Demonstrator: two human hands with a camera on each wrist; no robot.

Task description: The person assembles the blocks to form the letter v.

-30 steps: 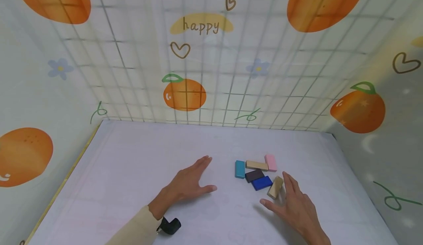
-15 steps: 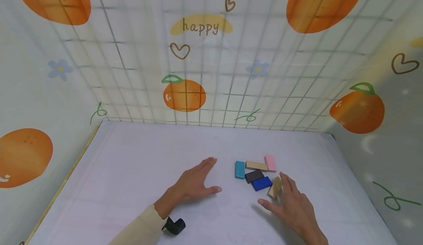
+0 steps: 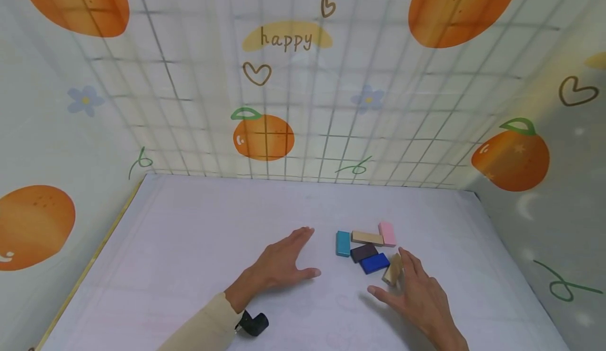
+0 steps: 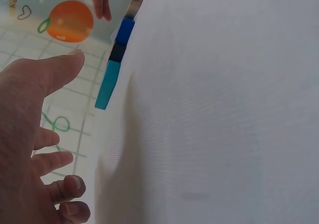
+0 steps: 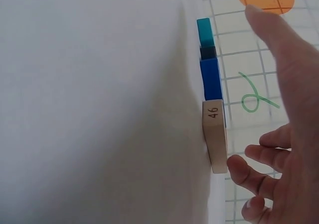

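Several small rectangular blocks lie flat in a loose cluster on the white table. A teal block is at the left end, beside a plain wooden block and a pink block. In front of these are a black block and a blue block. Nearest my right hand is another wooden block, marked 46 in the right wrist view; the fingers partly overlap it in the head view. My left hand hovers left of the cluster, thumb and fingers spread, holding nothing.
A black device is strapped at the left wrist, below the beige sleeve. Behind the table hangs a fabric backdrop with printed oranges and grid lines. Similar walls stand on both sides.
My left hand has drifted right, closer to the blocks. My right hand has shifted slightly left, covering more of the nearest wooden block. The blocks have stayed in place.
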